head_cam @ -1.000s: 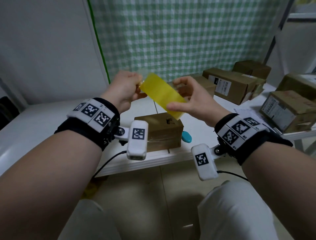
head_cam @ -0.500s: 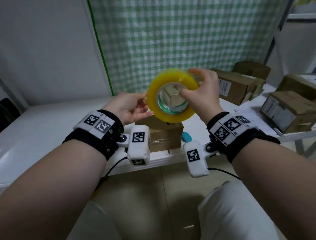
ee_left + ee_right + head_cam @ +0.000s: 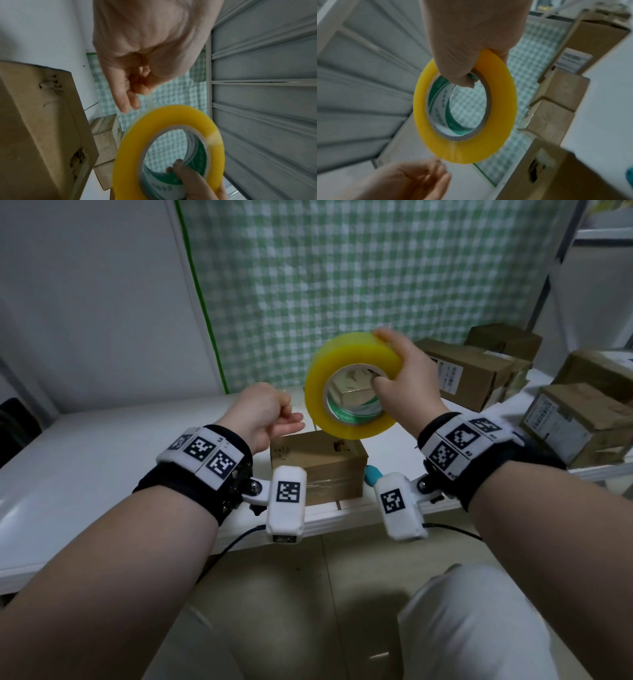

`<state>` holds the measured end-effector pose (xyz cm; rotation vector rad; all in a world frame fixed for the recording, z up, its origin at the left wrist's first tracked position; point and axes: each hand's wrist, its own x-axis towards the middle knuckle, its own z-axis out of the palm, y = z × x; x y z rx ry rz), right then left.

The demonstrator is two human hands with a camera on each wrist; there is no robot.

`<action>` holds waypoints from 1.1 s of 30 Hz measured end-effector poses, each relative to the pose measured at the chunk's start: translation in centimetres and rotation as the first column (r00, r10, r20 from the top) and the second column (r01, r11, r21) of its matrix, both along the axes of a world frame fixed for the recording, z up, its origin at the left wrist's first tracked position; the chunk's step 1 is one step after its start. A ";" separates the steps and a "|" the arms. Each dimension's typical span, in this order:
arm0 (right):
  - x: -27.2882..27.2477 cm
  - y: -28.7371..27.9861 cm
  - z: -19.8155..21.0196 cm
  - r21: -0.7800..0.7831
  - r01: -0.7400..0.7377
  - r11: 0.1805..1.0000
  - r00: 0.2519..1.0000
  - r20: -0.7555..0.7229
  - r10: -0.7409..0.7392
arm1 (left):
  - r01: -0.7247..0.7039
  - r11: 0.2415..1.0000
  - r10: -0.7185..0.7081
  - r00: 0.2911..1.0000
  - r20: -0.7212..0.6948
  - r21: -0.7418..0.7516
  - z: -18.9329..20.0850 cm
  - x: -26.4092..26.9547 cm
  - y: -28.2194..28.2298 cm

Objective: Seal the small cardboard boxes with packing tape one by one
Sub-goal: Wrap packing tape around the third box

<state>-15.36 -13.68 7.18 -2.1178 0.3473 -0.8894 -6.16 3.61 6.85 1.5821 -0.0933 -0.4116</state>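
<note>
Presently catalogued, one moment of a box-sealing job.

Item: tape roll point(image 3: 352, 385), yellow, with a green-printed core. Held upright in the air above the near box, its open side toward the person. The right hand point(image 3: 404, 385) grips it, thumb through the core and fingers curled over the outer rim; the right wrist view confirms this hold.

Item: left hand point(image 3: 263, 416), just left of the roll. Fingers curled inward with the tips gathered near the thumb. A faint clear strip seems to run from the roll's edge toward these fingertips in the left wrist view, but blur makes it uncertain whether the tape end is pinched or only being sought.

Item: near box point(image 3: 318, 463), small, brown, at the front edge of the white table point(image 3: 85, 457), directly beneath the roll. A glossy band of clear tape crosses its front face. Its top shows small tears and no visible tape, so it is judged not fully sealed.

Item: blue object point(image 3: 371, 474), small, just right of the near box; identity unclear.

Item: further boxes point(image 3: 469, 374), several, with printed labels, ranged on the table's far right. Whether they are sealed cannot be told.

Progress, as a judgement: early in the current box. Tape is still to be drawn out, laid across the top seam, pressed and cut; then the remaining boxes follow.
</note>
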 end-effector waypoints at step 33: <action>1.8 -0.3 -1.0 -0.845 -0.223 0.485 0.906 -0.363 -0.216 | -0.198 0.976 0.182 0.970 -0.158 -0.087 -7.0 2.1 5.2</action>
